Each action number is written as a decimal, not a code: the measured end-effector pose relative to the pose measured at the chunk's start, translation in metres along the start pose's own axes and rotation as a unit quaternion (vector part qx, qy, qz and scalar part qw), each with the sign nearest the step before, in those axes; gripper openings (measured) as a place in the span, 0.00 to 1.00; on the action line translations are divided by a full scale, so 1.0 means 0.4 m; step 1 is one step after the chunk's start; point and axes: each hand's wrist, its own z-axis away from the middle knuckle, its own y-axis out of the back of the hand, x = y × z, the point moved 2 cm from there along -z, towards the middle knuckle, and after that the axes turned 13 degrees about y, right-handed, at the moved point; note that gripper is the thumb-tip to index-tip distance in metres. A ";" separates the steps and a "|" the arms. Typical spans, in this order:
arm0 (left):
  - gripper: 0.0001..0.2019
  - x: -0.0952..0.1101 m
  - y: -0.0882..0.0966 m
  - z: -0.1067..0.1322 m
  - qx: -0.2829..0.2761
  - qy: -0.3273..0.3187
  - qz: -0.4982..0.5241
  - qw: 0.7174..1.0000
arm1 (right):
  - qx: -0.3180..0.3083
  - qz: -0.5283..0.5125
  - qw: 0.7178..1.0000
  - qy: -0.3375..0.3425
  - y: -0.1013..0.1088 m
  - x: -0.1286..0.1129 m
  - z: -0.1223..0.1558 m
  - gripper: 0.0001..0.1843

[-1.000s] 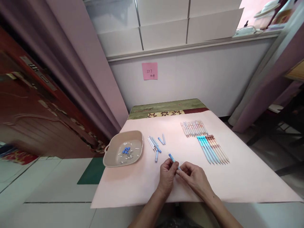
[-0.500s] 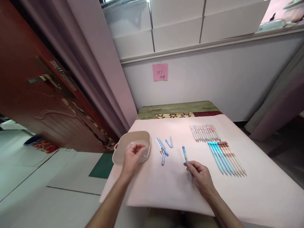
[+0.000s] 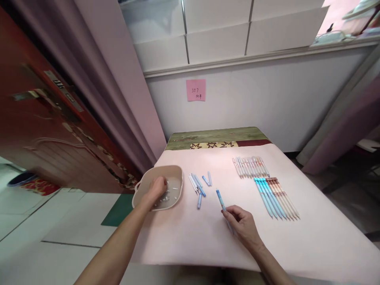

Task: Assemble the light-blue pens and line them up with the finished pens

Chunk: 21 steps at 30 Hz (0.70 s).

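My left hand (image 3: 158, 187) reaches down inside a beige plastic basket (image 3: 179, 174), its fingers curled and their tips hidden. Small white pieces (image 3: 175, 188) lie scattered over the basket's bottom near it. Between thumb and fingers, my right hand (image 3: 242, 225) pinches a blue pen (image 3: 220, 199), holding it tilted above the table with its dark blue end pointing away from me. Thin white refills (image 3: 193, 184) with dark tips lie between the hands. Right beside them are several light blue pen parts (image 3: 202, 192), and another blue part (image 3: 199, 201) lies a little closer to me.
On the pink-covered table (image 3: 190, 241), a row of clear patterned pens (image 3: 251, 167) lies at the right. In front of it lie blue pens (image 3: 268, 198) and brown-topped cream pens (image 3: 285, 198) side by side. A wall with a pink note (image 3: 196, 90) stands behind.
My left hand has gone from above the basket's right side down into it. The right hand still holds the blue pen. The whole view has shifted slightly.
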 end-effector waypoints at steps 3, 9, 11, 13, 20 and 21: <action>0.06 0.047 0.035 0.040 0.008 -0.034 0.022 0.999 | 0.004 0.000 1.000 0.006 0.000 0.001 -0.005 0.19; 0.14 0.183 -0.013 0.279 -0.127 0.003 0.483 0.866 | 0.036 -0.034 0.999 0.003 -0.010 -0.013 0.010 0.19; 0.15 0.213 -0.067 0.350 -0.202 0.070 0.594 0.776 | 0.041 -0.036 0.998 0.010 -0.013 -0.038 0.028 0.18; 0.14 0.231 -0.111 0.394 -0.226 0.119 0.649 0.717 | 0.030 -0.028 0.999 0.023 -0.014 -0.070 0.049 0.16; 0.08 0.253 -0.157 0.442 -0.250 0.171 0.681 0.667 | 0.012 0.003 0.999 0.042 0.000 -0.141 0.081 0.12; 0.09 0.253 -0.156 0.446 -0.250 0.169 0.682 0.666 | 0.011 0.005 0.999 0.039 0.001 -0.142 0.081 0.12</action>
